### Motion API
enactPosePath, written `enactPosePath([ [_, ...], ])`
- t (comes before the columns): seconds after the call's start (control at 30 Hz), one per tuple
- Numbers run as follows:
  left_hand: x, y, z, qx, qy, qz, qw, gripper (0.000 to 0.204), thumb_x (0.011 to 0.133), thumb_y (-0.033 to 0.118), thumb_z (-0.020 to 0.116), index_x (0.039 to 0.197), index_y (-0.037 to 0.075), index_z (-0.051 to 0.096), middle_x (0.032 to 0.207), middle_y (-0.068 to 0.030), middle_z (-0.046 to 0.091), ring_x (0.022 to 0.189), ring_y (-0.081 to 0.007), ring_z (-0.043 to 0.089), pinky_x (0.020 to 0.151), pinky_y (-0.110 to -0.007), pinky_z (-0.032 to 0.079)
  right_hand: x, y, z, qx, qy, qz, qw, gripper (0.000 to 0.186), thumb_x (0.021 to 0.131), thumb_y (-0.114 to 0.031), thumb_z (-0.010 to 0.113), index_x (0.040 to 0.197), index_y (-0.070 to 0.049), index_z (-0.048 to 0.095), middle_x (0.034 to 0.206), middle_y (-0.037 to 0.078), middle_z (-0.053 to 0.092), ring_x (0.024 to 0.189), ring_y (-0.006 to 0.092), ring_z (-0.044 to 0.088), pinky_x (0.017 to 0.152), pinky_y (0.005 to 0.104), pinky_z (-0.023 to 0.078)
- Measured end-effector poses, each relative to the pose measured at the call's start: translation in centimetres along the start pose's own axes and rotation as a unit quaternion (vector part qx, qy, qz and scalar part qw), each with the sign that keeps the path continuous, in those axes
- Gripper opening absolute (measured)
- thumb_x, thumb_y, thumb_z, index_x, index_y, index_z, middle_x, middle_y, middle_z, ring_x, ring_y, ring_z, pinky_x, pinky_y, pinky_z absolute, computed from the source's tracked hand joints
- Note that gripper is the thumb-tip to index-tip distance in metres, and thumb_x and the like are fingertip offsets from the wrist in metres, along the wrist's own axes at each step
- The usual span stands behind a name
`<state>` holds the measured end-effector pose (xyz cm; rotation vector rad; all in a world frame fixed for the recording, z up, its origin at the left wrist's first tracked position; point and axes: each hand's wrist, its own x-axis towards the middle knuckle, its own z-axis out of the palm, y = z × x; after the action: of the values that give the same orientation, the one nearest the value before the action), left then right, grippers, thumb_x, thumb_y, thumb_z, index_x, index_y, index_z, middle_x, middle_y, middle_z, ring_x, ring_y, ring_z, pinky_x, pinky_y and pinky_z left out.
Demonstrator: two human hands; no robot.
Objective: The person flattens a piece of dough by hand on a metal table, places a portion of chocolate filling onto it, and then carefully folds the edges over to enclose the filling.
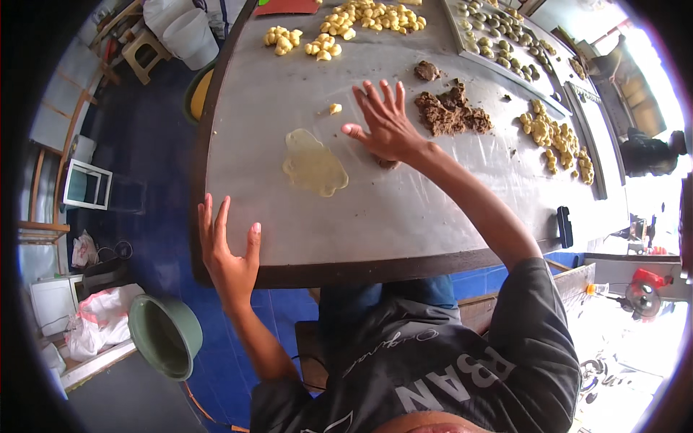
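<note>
My right hand (pixel 386 126) lies palm down with fingers spread over the metal tabletop (pixel 267 231). A small brown lump (pixel 388 164) shows partly from under the heel of that hand. My left hand (pixel 232 252) is raised by the table's near left corner, fingers apart, holding nothing. Between the hands is a thin, pale yellow patch (pixel 314 164), flattened dough or an oily smear; I cannot tell which. One small yellow dough piece (pixel 335 109) sits just beyond it. To the right of my right hand lies a crumbly brown mass (pixel 451 112), with a rounder brown clump (pixel 427 70) behind it.
Yellow dough balls (pixel 372 16) are heaped at the far side, and more dough pieces (pixel 556 137) lie at the right. A tray (pixel 498 36) of greenish-brown balls stands far right. On the floor to the left are a green tub (pixel 166 338), a stool (pixel 146 54) and white buckets (pixel 189 36).
</note>
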<state>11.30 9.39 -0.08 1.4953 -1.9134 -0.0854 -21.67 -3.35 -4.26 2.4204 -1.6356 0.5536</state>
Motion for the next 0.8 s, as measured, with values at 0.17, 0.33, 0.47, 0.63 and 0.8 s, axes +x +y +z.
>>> enactPosePath([
  [0.17, -0.3, 0.1, 0.1, -0.004, -0.001, -0.005, 1.000, 0.051, 0.086, 0.026, 0.068, 0.132, 0.009, 0.055, 0.145, -0.0150, 0.044, 0.135, -0.0379, 0.038, 0.107, -0.048, 0.037, 0.1, -1.7, -1.1, 0.037, -0.102, 0.045, 0.993, 0.082, 0.095, -0.064, 0.032, 0.148, -0.002, 0.025, 0.152, 0.026, 0.020, 0.141, 0.0486, 0.009, 0.113, 0.0627, 0.000],
  [0.33, -0.6, -0.1, -0.1, -0.015, 0.003, -0.016, 1.000, 0.050, 0.086, 0.025, 0.068, 0.132, 0.009, 0.055, 0.144, -0.0149, 0.045, 0.135, -0.0382, 0.039, 0.108, -0.048, 0.036, 1.7, -0.3, -6.0, 0.344, -0.107, 0.067, 0.930, 0.072, 0.096, -0.055, 0.045, 0.144, -0.003, 0.035, 0.150, 0.023, 0.030, 0.140, 0.0374, 0.028, 0.114, 0.0464, 0.027],
  [0.47, -0.4, 0.0, -0.3, -0.004, -0.007, -0.014, 1.000, 0.050, 0.086, 0.025, 0.068, 0.132, 0.009, 0.055, 0.143, -0.0149, 0.046, 0.135, -0.0378, 0.039, 0.109, -0.047, 0.036, -0.3, -0.4, -7.8, 0.248, -0.449, 0.049, 0.857, 0.052, 0.091, -0.027, 0.062, 0.135, -0.003, 0.047, 0.139, 0.018, 0.047, 0.129, 0.0306, 0.046, 0.107, 0.0381, 0.039],
  [0.63, -0.3, 0.0, -0.1, -0.018, -0.010, -0.009, 1.000, 0.050, 0.086, 0.025, 0.068, 0.131, 0.008, 0.055, 0.140, -0.0147, 0.049, 0.133, -0.0353, 0.042, 0.107, -0.046, 0.037, -2.7, 0.2, -8.6, 0.188, -0.401, -0.094, 0.892, 0.040, 0.093, -0.017, 0.058, 0.130, -0.003, 0.051, 0.131, 0.016, 0.053, 0.122, 0.0316, 0.050, 0.103, 0.0400, 0.041],
  [0.8, -0.4, 0.2, 0.0, -0.028, -0.010, -0.016, 0.999, 0.049, 0.087, 0.023, 0.068, 0.131, 0.006, 0.055, 0.138, -0.0153, 0.052, 0.131, -0.0341, 0.045, 0.108, -0.045, 0.037, -3.7, -0.1, -8.9, 0.124, -0.404, -0.099, 0.901, 0.027, 0.093, -0.018, 0.058, 0.114, -0.002, 0.057, 0.114, 0.014, 0.060, 0.108, 0.0303, 0.058, 0.091, 0.0417, 0.047],
])
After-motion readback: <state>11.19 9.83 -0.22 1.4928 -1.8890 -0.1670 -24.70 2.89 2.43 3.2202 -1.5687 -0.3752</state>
